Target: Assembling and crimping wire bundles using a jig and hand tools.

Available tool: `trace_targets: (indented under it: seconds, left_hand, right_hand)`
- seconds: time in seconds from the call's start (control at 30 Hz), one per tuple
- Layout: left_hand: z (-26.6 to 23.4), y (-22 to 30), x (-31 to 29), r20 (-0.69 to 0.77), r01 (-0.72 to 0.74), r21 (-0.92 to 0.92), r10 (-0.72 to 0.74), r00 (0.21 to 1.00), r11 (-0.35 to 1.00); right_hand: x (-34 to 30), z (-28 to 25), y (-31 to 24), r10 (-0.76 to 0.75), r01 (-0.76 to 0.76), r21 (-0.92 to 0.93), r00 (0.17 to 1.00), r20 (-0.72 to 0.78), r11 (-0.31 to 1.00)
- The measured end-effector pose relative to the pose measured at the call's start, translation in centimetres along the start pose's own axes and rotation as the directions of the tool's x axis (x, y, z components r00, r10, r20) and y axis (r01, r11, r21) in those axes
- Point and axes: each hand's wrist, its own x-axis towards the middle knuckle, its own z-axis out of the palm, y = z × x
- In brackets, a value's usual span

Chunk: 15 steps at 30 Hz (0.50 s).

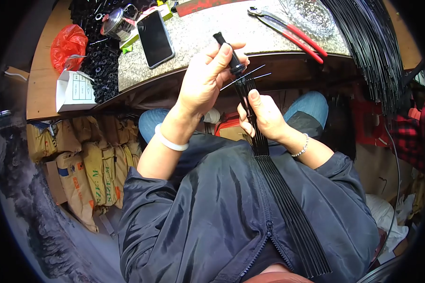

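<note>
My left hand (pixel 200 82), raised at the table's front edge, grips a short black plastic tube (pixel 234 60) between thumb and fingers. The tube's lower end meets the top of a bundle of thin black ribs (pixel 290 207); whether the two are joined I cannot tell. My right hand (pixel 265 115) is closed round the upper part of that bundle, thumb on top. The ribs, like those of an umbrella frame, run down across my dark jacket. Several thin rod ends (pixel 257 74) stick out sideways just under the tube.
On the speckled tabletop (pixel 212 28) lie a phone (pixel 156 38), red-handled pliers (pixel 293 34) and a clear dish (pixel 311 16). Small black parts (pixel 106 70) are heaped at left by a white box (pixel 75 92) and red bag (pixel 69 47). Long black rods (pixel 368 42) overhang at right. Sacks (pixel 89 174) stand below.
</note>
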Motion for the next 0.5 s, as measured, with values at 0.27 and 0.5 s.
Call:
trace_targets:
  seconds: [0.27,0.5]
  left_hand:
    - [0.44,-0.43,0.23,-0.13,0.011,0.15,0.009,0.991,0.989]
    - [0.06,-0.27,-0.04,-0.057,0.038,0.148,-0.03,0.998,0.988]
  right_hand:
    - [0.1,-0.22,-0.03,0.023,-0.023,0.034,1.0,-0.014,0.999]
    - [0.09,-0.19,-0.16,0.01,-0.009,0.036,1.0,-0.016,0.999]
